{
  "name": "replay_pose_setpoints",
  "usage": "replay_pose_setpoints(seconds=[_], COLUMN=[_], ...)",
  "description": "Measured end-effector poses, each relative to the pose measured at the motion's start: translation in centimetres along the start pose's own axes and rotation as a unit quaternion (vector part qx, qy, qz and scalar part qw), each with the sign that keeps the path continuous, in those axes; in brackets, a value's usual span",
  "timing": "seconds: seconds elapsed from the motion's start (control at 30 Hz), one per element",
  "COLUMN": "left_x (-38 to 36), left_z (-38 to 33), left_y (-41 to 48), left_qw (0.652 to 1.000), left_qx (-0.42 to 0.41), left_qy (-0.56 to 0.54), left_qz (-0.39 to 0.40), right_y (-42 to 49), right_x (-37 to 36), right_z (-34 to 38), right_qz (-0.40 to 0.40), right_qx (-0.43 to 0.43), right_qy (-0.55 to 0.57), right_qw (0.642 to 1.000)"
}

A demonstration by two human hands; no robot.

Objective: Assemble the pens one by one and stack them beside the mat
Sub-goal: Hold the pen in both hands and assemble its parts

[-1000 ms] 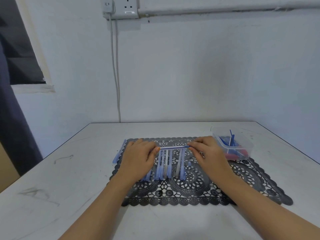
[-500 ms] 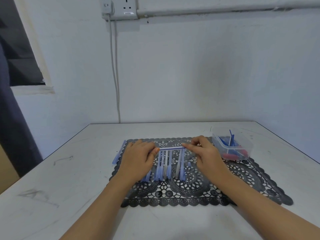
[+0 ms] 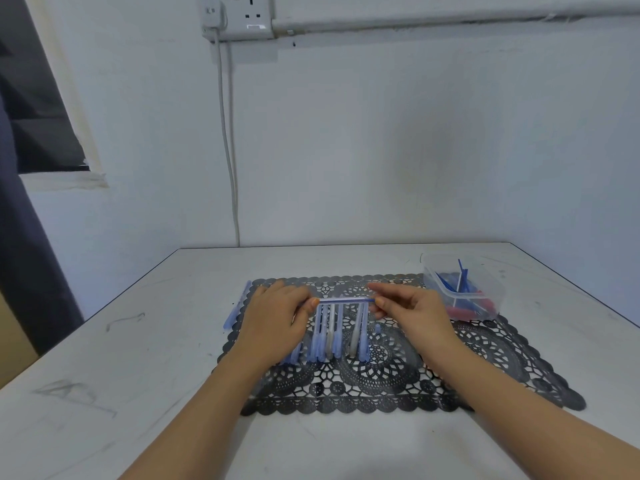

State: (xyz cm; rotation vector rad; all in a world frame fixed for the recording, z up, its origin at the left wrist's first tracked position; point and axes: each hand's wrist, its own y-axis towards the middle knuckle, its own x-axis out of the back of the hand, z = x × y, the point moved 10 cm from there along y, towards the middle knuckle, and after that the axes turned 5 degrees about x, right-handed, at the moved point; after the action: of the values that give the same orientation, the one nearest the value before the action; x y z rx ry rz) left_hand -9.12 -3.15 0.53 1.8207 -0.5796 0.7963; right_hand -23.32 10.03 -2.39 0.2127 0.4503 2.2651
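My left hand (image 3: 275,318) grips one end of a thin blue pen barrel (image 3: 346,300) held level above the black lace mat (image 3: 467,362). My right hand (image 3: 412,311) pinches the other end between thumb and fingers. Under the barrel, several blue and grey pen parts (image 3: 334,336) lie in a row on the mat, partly hidden by my left hand. Off the mat's left edge, on the table, lies a blue pen (image 3: 237,306).
A clear plastic tub (image 3: 485,292) with blue refills and red pieces stands at the mat's far right corner. The white table (image 3: 138,358) meets a white wall, where a cable (image 3: 228,150) hangs from a socket. A dark curtain hangs at the left.
My right hand has slid left along the barrel and lifted a little, its fingers now pinching the end. My left hand has hardly moved.
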Motion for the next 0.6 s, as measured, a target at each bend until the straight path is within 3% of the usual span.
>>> replay_pose_setpoints(seconds=[0.3, 0.6], left_x=[0.3, -0.6], left_z=[0.0, -0.2], left_y=[0.0, -0.1], left_qw=[1.0, 1.0], left_qx=[-0.002, -0.007], left_qy=[-0.002, -0.007], left_qz=[-0.01, 0.028], right_y=[0.0, -0.1], right_x=[-0.3, -0.4], right_z=[-0.4, -0.5], right_qz=[0.007, 0.014], right_qx=[-0.004, -0.032], right_qy=[0.011, 0.017], right_qw=[1.0, 0.999])
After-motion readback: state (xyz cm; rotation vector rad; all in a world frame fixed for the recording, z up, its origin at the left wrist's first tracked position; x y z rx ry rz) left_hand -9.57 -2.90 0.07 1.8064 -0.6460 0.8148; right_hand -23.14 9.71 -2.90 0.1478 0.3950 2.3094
